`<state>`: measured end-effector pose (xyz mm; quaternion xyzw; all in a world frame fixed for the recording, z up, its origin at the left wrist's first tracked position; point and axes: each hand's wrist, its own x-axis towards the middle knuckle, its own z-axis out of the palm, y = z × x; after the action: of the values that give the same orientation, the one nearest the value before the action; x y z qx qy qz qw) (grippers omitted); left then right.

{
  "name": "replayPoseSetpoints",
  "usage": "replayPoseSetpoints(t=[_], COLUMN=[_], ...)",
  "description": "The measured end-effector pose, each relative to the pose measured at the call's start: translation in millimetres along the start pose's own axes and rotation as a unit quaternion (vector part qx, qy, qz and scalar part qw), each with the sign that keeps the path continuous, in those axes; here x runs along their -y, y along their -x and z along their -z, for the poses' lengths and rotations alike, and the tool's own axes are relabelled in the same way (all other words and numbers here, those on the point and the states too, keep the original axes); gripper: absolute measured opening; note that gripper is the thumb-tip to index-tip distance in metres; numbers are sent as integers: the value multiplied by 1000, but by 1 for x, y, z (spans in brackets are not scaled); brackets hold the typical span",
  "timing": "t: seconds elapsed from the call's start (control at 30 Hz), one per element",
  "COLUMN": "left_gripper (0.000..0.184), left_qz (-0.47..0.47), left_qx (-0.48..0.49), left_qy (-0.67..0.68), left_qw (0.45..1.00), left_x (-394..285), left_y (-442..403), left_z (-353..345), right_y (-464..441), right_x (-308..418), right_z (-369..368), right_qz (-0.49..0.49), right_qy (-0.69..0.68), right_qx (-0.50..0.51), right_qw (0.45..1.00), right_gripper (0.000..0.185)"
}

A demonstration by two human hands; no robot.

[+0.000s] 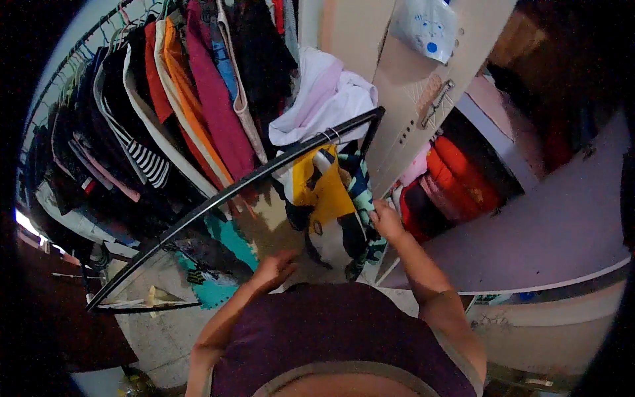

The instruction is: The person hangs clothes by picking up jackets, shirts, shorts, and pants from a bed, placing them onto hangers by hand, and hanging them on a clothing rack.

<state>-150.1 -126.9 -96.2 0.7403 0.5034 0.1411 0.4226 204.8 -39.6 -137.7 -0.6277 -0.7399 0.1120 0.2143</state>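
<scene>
From the black clothes rail (264, 171) hang a yellow, white and black garment (334, 195) and, beside it, a navy and pale-green patterned garment (360, 188). My right hand (388, 223) is closed on the edge of the patterned garment, to the right of the yellow one. To the lower left of the yellow garment, my left hand (274, 270) is held out with its fingers loosely apart. It appears to hold nothing, though its fingertips are somewhat blurred. A white and pale-lilac cloth (324, 99) lies bunched behind the rail's right end.
Many clothes, including a magenta garment (215, 99), hang behind the rail at left. A teal mat (228, 248) lies on the floor below. On the right, a wardrobe door (433, 86) stands open, with red folded fabric (456, 175) behind it. A plastic bag (423, 30) hangs on the door.
</scene>
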Motion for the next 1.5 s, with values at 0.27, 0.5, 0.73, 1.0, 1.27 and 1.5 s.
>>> replayPoseSetpoints(t=[0.27,0.5,0.73,1.0,1.27,1.5], left_gripper=[26,23,22,19,19,19], left_qz=[-178,-161,-194,-97,-72,-88], left_qx=[-132,-227,-353,-372,-390,-379], left_qy=[37,-21,-125,-140,-136,-77], left_qw=[974,960,907,913,908,918], left_x=[6,-47,-90,-101,-103,-124], left_y=[-5,-9,-47,-74,-85,-117], left_z=[33,91,110,104,101,126], right_y=[-54,-216,-344,-386,-394,-426], right_x=[9,89,129,133,147,90], right_z=[59,128,49,-32,10,157], right_qz=[-2,239,401,483,447,229], right_qy=[-130,-28,287,395,310,-248], right_qx=[-118,-116,134,82,290,131], right_qw=[985,964,860,777,788,932], right_gripper=[23,25,44,45,17,23])
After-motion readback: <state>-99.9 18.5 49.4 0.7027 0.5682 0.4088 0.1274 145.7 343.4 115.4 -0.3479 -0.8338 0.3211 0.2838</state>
